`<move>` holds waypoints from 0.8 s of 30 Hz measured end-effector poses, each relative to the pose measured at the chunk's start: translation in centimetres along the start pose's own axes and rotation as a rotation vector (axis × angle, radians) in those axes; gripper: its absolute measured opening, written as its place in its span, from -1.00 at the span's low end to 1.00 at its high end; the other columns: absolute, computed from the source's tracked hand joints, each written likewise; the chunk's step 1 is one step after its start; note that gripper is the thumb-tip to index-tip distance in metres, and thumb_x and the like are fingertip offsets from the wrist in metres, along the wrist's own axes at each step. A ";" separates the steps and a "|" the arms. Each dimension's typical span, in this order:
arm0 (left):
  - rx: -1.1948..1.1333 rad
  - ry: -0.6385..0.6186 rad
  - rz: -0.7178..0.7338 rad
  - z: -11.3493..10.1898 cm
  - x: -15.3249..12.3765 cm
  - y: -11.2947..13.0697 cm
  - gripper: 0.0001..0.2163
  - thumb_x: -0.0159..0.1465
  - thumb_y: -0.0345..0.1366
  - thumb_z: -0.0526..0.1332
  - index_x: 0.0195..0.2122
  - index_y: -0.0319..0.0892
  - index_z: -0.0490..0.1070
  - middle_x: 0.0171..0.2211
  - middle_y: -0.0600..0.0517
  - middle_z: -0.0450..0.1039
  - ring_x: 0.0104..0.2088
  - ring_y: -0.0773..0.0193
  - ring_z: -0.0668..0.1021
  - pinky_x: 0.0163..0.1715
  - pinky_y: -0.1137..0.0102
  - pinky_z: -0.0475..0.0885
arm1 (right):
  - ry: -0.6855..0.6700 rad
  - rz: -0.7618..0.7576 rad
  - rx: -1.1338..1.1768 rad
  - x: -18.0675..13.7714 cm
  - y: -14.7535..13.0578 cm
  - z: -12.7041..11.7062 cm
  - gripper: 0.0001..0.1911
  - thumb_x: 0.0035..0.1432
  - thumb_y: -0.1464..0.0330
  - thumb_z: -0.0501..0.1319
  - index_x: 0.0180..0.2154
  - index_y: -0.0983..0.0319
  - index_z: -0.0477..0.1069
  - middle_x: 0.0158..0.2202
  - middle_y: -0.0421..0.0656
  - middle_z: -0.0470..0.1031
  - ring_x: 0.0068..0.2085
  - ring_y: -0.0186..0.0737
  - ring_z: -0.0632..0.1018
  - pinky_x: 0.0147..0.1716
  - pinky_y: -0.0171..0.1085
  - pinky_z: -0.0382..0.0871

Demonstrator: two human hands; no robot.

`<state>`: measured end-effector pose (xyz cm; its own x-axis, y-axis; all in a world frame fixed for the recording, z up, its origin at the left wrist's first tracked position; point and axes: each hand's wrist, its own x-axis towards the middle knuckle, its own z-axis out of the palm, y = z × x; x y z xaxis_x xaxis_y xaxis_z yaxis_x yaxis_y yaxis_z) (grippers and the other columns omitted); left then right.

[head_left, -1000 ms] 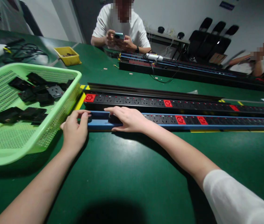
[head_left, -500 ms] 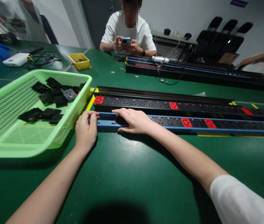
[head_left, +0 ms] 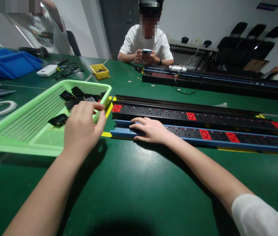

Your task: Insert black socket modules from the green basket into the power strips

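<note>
The blue power strip (head_left: 203,136) is lying mostly filled, its near end bare, right hand (head_left: 151,130) pressing flat there while the empty, loosely curled left hand (head_left: 83,126) is hovering over the basket (head_left: 13,144) of sockets (head_left: 58,120) beside it.

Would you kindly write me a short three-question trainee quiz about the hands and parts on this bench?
1. True or false: the right hand rests on the blue power strip.
2. What does the green basket hold: A black socket modules, B tape rolls, C phones?
3. Fill in: the left hand is above the basket's ___ edge.
Key: 1 true; 2 A; 3 right.
</note>
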<state>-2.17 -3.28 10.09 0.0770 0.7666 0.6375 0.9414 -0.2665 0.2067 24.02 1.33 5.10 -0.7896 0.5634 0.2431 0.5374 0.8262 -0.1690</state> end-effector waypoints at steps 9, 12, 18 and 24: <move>0.391 -0.386 -0.208 -1.5 1.1 -7.6 -0.67 0.32 -0.06 0.10 -0.10 -0.13 0.53 -0.23 -0.16 0.54 -0.21 -0.10 0.52 -0.19 0.06 0.45 | 0.001 0.012 0.006 0.0 -0.1 0.0 -0.53 0.32 0.12 0.21 0.19 0.11 0.38 0.31 -0.06 0.32 0.15 -0.02 0.48 0.01 -0.06 0.47; 0.363 -0.502 -0.135 -0.1 0.6 -9.7 -0.55 0.30 -0.10 0.13 0.16 -0.17 0.42 0.00 -0.23 0.51 -0.04 -0.19 0.51 -0.06 -0.04 0.43 | 0.007 0.010 -0.005 0.0 -0.1 0.0 -0.52 0.32 0.11 0.20 0.19 0.13 0.38 0.30 -0.06 0.33 0.14 -0.01 0.49 0.00 -0.05 0.49; 0.147 -0.646 -0.019 2.2 -0.2 -11.9 -0.48 0.34 -0.32 0.01 0.34 -0.14 0.24 0.28 -0.18 0.33 0.21 -0.06 0.42 0.17 0.07 0.32 | 0.009 0.009 -0.006 0.0 0.0 0.1 -0.53 0.32 0.10 0.20 0.18 0.13 0.39 0.30 -0.05 0.34 0.13 -0.01 0.49 -0.01 -0.06 0.49; 0.092 -0.693 -0.114 2.2 -0.2 -11.8 -0.52 0.29 -0.32 0.10 0.25 -0.21 0.34 0.23 -0.18 0.36 0.15 0.00 0.46 0.18 0.15 0.32 | 0.003 0.010 -0.008 0.1 0.0 0.1 -0.53 0.32 0.11 0.20 0.18 0.13 0.39 0.28 -0.06 0.36 0.14 -0.01 0.49 -0.01 -0.07 0.48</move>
<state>-12.56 0.97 5.92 0.1385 0.9903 -0.0102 0.9776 -0.1351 0.1613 23.93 1.36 5.01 -0.7832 0.5718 0.2444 0.5479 0.8204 -0.1636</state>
